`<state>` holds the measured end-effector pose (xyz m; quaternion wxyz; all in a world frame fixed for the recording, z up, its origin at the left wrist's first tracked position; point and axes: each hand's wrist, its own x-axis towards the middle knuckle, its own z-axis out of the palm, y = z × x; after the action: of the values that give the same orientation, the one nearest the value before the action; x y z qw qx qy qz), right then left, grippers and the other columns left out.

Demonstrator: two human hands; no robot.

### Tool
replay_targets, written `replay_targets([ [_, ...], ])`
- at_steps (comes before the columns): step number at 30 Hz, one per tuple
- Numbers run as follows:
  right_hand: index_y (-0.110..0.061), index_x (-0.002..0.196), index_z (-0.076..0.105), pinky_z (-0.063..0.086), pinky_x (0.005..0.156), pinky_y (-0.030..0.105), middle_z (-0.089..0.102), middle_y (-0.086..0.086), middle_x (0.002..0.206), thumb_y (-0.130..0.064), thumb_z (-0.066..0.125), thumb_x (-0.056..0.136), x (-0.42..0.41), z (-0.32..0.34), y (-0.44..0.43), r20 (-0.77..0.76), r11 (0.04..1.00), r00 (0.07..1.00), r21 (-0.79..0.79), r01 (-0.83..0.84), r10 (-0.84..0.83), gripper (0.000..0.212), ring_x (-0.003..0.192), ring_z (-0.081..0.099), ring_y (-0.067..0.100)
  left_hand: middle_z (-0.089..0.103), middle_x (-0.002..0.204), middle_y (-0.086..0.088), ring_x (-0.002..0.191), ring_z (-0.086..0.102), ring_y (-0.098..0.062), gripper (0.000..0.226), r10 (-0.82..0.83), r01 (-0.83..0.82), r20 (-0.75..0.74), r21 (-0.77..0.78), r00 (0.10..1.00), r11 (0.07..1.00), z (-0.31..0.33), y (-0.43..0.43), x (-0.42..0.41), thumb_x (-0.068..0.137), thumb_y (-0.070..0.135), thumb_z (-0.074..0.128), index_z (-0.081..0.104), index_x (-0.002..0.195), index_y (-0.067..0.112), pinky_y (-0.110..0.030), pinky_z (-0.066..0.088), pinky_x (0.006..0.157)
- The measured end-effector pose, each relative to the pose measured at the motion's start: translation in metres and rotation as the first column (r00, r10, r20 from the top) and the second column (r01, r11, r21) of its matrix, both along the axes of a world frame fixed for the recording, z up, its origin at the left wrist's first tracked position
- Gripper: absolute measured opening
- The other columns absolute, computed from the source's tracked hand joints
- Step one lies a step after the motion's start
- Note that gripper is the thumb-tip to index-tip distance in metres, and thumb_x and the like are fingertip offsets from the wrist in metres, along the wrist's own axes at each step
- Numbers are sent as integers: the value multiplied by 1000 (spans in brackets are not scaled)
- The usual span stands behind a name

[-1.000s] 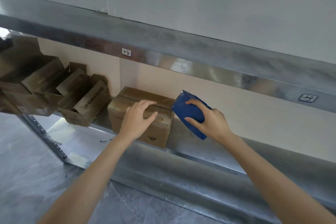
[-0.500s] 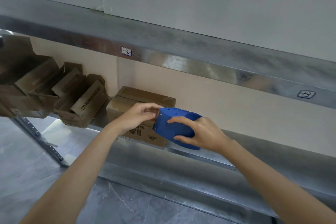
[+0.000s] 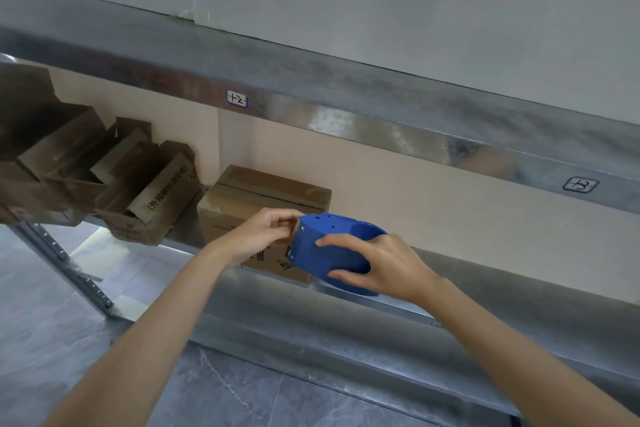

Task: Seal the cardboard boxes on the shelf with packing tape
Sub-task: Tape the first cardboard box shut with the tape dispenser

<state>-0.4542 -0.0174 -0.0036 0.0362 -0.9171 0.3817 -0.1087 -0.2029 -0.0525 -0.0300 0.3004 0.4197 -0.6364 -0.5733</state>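
A closed brown cardboard box [image 3: 256, 198] stands on the metal shelf [image 3: 450, 291], its top flaps folded down with a seam between them. In front of its right half, my right hand [image 3: 377, 263] grips a blue tape dispenser [image 3: 329, 250], its toothed end pointing left. My left hand [image 3: 263, 236] pinches at that toothed end, fingers closed together; the tape end itself is too small to make out. Both hands hide the box's lower front right.
Several open cardboard boxes [image 3: 145, 191] lie tipped and stacked on the shelf to the left. An upper shelf beam [image 3: 346, 104] carries handwritten labels. A perforated upright [image 3: 69, 263] slants down at the left. Grey floor tiles lie below.
My left hand left the box top and came to the dispenser's front end. My right hand brought the dispenser down and left, in front of the box.
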Motion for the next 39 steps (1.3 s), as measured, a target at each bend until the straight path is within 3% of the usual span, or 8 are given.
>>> replay_targets([
  [5,-53,134,27,46,51,30,63,-2,74,-57,43,93,-2,0,2,-16,1000,1000,2,-13,13,44,52,48,14,69,122,2,111,64,-9,33,-6,8,46,-42,999,999,-2,-2,-1,97,-5,51,64,123,11,-21,52,85],
  [10,-48,136,36,29,52,22,50,-8,63,-57,55,91,-6,0,0,-55,1000,998,-4,-15,14,50,52,36,12,71,112,2,95,69,-7,38,45,-28,134,-122,990,992,-3,-2,-2,89,-10,60,67,112,20,-16,51,79],
  [17,-52,135,26,44,62,30,54,-12,84,-46,59,92,-7,3,-1,-108,993,994,121,-15,28,55,64,44,10,70,101,8,88,65,0,42,141,-67,269,-267,953,961,-5,-2,-14,86,-14,60,70,101,24,-16,51,70],
  [22,-47,138,29,49,61,33,62,-2,89,-41,58,95,-6,6,-3,-109,990,993,140,-28,44,52,67,53,15,70,104,6,100,64,-6,38,159,-95,196,-302,968,949,3,0,-15,87,-16,56,70,104,16,-21,52,86],
  [25,-47,138,29,40,53,24,57,-5,78,-44,58,95,-7,6,-4,-84,992,995,122,-34,45,52,59,47,10,68,102,9,99,64,-4,34,204,-138,181,-322,962,937,8,0,-15,88,-13,56,66,98,18,-19,52,83],
  [31,-44,136,38,19,45,13,26,-19,54,-42,63,92,-11,8,-3,-58,997,998,67,-24,28,50,52,44,-3,67,101,2,87,65,-13,29,256,-173,199,-360,946,917,10,1,-19,89,-10,59,64,97,17,-25,56,75],
  [34,-47,135,37,20,47,15,26,-13,50,-43,61,93,-14,9,-7,-75,999,997,39,-19,21,49,45,33,4,67,97,3,82,64,-10,25,279,-189,194,-384,941,904,13,3,-20,89,-5,63,64,95,20,-23,56,74],
  [39,-54,132,35,29,51,25,28,-7,47,-46,60,91,-48,12,-11,-98,998,994,30,59,-56,49,47,33,7,68,88,7,79,67,-5,22,396,-293,214,-391,893,873,14,7,21,86,5,70,65,95,24,-22,54,77],
])
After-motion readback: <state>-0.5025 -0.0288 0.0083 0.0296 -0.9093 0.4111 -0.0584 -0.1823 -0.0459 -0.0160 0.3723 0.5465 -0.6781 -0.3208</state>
